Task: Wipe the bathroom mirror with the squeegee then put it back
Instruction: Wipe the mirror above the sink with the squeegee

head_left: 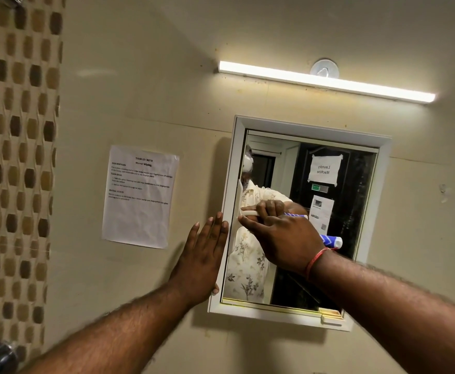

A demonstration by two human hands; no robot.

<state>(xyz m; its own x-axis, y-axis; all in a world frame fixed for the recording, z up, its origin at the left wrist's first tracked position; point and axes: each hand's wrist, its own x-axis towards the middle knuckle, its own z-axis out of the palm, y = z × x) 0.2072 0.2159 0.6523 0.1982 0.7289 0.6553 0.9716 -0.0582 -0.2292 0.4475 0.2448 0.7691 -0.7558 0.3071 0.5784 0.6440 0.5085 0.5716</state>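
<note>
up close from the head view: right hand wrapped tight around the squeegee, blue-and-white handle poking out by the wrist, pale blade end against the mirror glass near its left edge. left hand open and flat, fingers straight, pressed on the mirror's white frame, holding nothing.

Both forearms are bare to the edge of the view and hairy, with no sleeves showing. A thin red thread band circles the wrist of the right hand. The left hand wears nothing.
</note>
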